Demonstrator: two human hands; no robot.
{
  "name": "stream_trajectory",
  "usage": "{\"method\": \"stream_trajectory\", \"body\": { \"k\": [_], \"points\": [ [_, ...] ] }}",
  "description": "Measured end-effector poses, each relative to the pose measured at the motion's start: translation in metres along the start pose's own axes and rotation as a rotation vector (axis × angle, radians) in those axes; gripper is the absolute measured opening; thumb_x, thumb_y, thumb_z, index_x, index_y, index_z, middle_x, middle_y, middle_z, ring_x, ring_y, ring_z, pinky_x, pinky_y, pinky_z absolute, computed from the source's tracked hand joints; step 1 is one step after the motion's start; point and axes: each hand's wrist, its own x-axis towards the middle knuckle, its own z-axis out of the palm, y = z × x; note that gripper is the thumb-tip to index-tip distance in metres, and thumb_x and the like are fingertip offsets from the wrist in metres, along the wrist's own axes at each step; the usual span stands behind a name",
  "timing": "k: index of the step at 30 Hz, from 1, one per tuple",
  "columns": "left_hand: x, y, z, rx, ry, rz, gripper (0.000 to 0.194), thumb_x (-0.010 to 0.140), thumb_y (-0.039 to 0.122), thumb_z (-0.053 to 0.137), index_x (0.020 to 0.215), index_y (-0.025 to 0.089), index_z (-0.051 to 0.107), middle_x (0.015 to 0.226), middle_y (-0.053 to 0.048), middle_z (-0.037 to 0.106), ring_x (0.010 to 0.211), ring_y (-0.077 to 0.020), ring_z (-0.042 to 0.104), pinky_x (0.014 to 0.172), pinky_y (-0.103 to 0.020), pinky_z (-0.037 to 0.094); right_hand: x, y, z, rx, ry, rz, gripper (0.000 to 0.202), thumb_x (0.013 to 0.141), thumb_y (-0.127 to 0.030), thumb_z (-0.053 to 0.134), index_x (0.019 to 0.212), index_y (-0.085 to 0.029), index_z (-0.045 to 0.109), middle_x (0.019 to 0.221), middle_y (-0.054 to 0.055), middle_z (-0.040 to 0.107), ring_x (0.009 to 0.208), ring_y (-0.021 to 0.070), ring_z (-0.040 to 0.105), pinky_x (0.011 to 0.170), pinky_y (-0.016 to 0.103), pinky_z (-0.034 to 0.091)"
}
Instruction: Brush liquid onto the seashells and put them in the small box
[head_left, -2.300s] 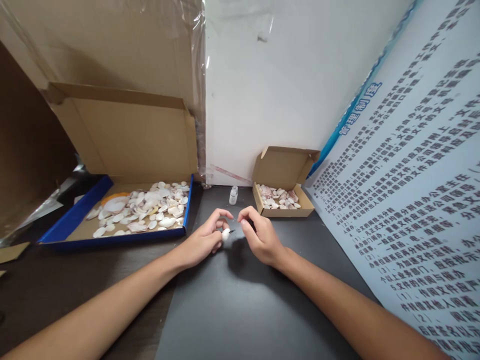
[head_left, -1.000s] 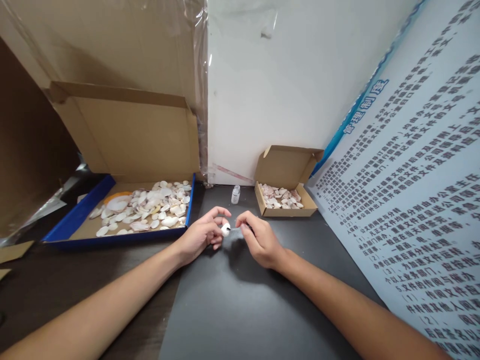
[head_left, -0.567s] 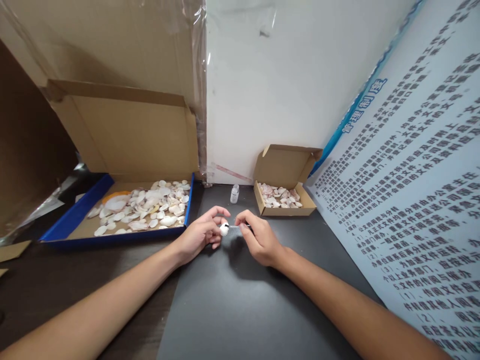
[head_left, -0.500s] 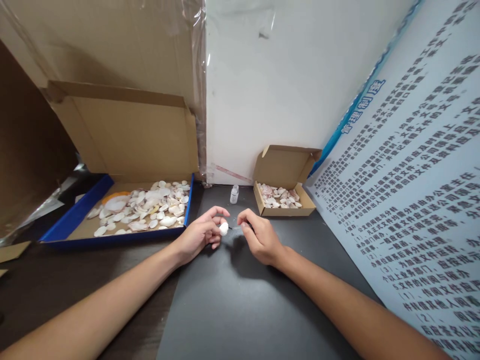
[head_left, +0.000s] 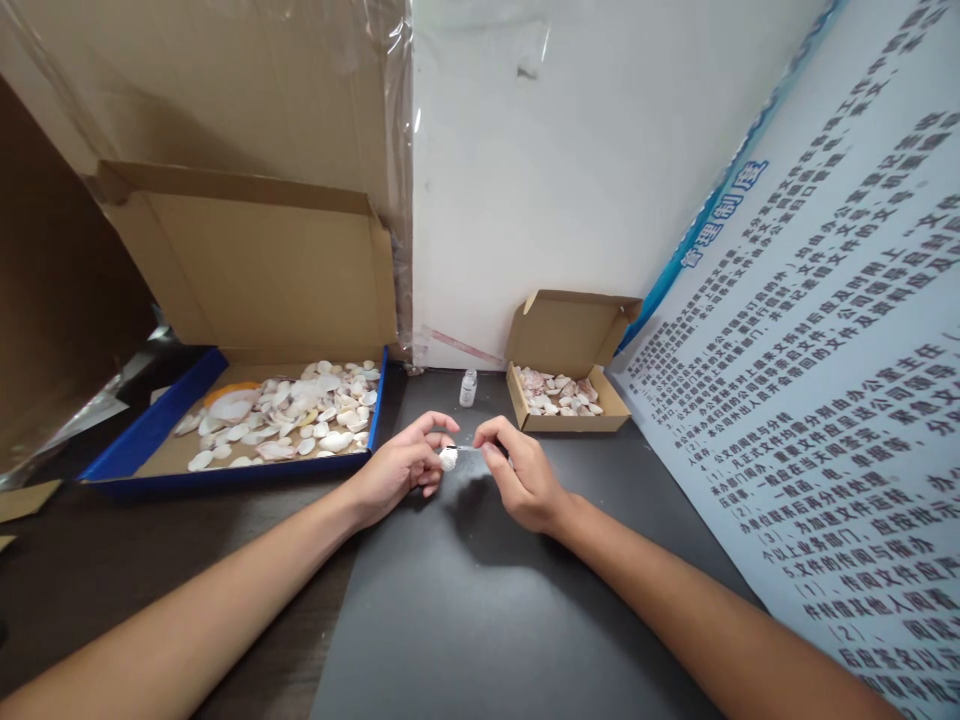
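Observation:
Between its thumb and fingers my left hand (head_left: 409, 464) pinches a small white shell (head_left: 448, 459). My right hand (head_left: 520, 472) grips the right end of a thin brush-like stick (head_left: 466, 448), whose dark tip lies at the top of the shell. Behind the hands a small clear bottle (head_left: 468, 388) stands upright with a whitish label; no cap shows on it.
At the left, an open blue-edged box (head_left: 232, 484) holds many shells. A smaller open cardboard box (head_left: 577, 424) with shells sits at the back right. Dark grey mat (head_left: 450, 620) lies under the hands, and a printed board (head_left: 847, 330) leans along the right.
The stick's dark tip has moved left and up onto the shell, and the stick now lies nearly level. The shell looks slightly turned in my left hand.

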Motion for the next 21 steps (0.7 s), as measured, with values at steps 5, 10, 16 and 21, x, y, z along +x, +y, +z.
{"method": "stream_trajectory", "body": {
  "k": [5, 10, 16, 21],
  "points": [
    [-0.001, 0.002, 0.001, 0.027, -0.001, -0.018, 0.035, 0.068, 0.008, 0.053, 0.099, 0.022, 0.047, 0.080, 0.003, 0.051, 0.050, -0.0066, 0.037, 0.046, -0.020, 0.032, 0.000, 0.000, 0.002, 0.005, -0.062, 0.008, 0.012, 0.094, -0.019, 0.038, 0.096, -0.020, 0.050, 0.076, -0.001, 0.052, 0.063, 0.0125, 0.046, 0.063, 0.024, 0.037],
    [-0.001, 0.002, 0.001, 0.017, -0.001, -0.018, 0.036, 0.067, 0.008, 0.053, 0.099, 0.022, 0.048, 0.077, 0.004, 0.048, 0.052, -0.0071, 0.038, 0.047, -0.020, 0.033, 0.000, 0.006, 0.001, -0.024, -0.065, 0.035, 0.013, 0.094, -0.019, 0.037, 0.095, -0.020, 0.050, 0.075, -0.001, 0.051, 0.063, 0.0130, 0.047, 0.063, 0.025, 0.037],
    [-0.002, 0.003, 0.001, 0.008, 0.005, -0.018, 0.036, 0.066, 0.008, 0.052, 0.099, 0.022, 0.048, 0.075, 0.004, 0.047, 0.051, -0.0075, 0.038, 0.047, -0.021, 0.032, 0.000, 0.009, 0.000, -0.049, -0.034, 0.059, 0.014, 0.091, -0.017, 0.038, 0.094, -0.020, 0.051, 0.076, 0.000, 0.053, 0.065, 0.0137, 0.048, 0.064, 0.025, 0.037],
    [-0.003, 0.004, 0.003, 0.032, 0.009, -0.014, 0.034, 0.066, 0.010, 0.053, 0.097, 0.022, 0.049, 0.075, 0.004, 0.048, 0.051, -0.0076, 0.038, 0.047, -0.021, 0.032, 0.000, 0.005, -0.002, 0.022, -0.007, 0.007, 0.012, 0.091, -0.017, 0.039, 0.091, -0.019, 0.051, 0.076, 0.000, 0.052, 0.066, 0.0133, 0.047, 0.064, 0.025, 0.038]
  ]
}}
